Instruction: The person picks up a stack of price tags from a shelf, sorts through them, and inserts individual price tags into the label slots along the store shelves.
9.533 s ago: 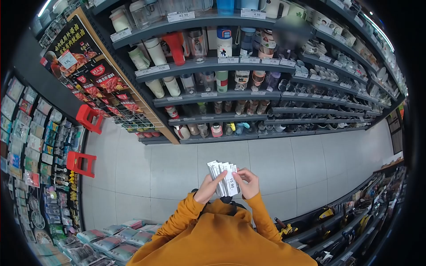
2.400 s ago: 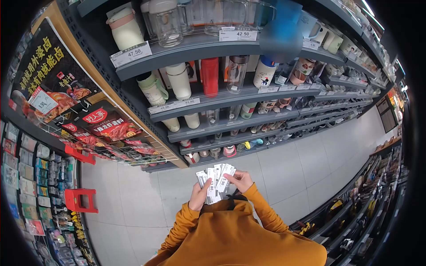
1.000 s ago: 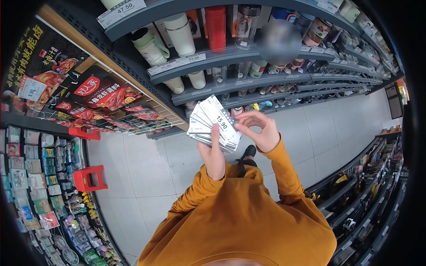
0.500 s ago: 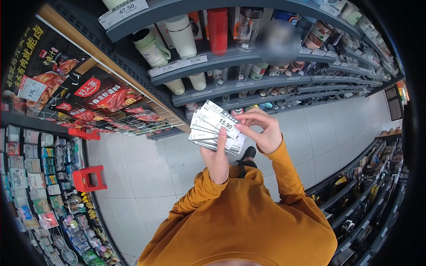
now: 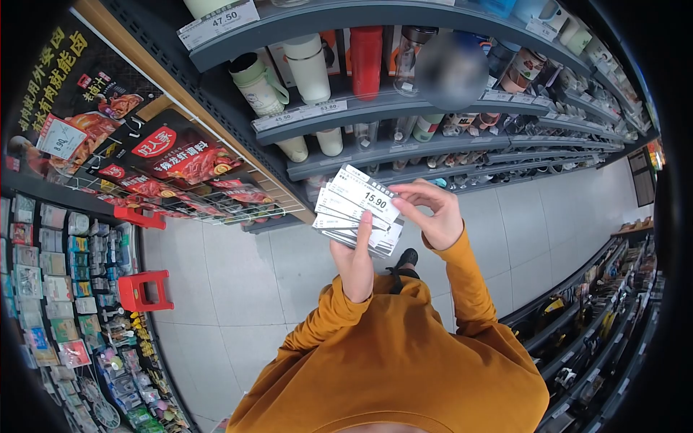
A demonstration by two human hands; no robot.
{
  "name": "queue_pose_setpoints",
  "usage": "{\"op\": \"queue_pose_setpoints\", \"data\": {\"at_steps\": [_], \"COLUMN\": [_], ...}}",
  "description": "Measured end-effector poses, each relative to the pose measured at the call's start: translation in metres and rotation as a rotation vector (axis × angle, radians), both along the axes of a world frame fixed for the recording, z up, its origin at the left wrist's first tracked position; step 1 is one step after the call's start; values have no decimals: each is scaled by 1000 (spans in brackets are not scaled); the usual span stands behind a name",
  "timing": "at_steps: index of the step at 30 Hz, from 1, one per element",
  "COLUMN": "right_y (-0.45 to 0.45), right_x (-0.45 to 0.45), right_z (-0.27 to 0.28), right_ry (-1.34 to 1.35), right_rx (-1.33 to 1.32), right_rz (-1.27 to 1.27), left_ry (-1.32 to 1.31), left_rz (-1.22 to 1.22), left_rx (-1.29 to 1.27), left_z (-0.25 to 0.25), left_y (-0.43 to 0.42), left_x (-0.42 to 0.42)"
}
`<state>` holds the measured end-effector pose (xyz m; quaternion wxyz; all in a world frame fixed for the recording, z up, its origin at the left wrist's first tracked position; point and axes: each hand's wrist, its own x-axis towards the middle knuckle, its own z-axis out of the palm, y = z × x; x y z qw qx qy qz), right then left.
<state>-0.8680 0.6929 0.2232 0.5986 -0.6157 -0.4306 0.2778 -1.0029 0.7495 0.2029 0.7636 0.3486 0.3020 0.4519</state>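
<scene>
A fanned stack of white paper price tags (image 5: 339, 209) is in my left hand (image 5: 356, 263), its thumb pressed across the front. On top lies a price tag (image 5: 369, 193) printed 15.90. The thumb and index finger of my right hand (image 5: 437, 215) are at that tag's right end, seemingly pinching its edge. The lower tags overlap one another, and their small print is too fine to read.
Curved shelves (image 5: 433, 148) ahead hold cups and bottles, including a red bottle (image 5: 367, 63). Seasoning packets (image 5: 184, 155) hang at left beside a wire rack. Two red stools (image 5: 132, 291) stand on the tiled floor (image 5: 245, 289). More shelving (image 5: 577, 339) runs along the right.
The view has shifted slightly, so the shelves sit a little lower and further right. My right fingers have moved slightly along the top tag's right end; my left hand keeps its hold.
</scene>
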Motion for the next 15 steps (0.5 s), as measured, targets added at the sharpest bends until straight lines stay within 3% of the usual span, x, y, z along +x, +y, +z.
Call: {"op": "queue_pose_setpoints", "data": {"at_steps": [7, 15], "right_y": [-1, -16], "right_x": [1, 9], "right_z": [-2, -29], "right_ry": [58, 184], "right_rx": [-5, -61], "right_rz": [-9, -51], "left_ry": [24, 21], "left_rz": [-60, -215], "left_rx": [-6, -277], "left_z": [-5, -22], "left_y": [1, 4], "left_x": [0, -1]}}
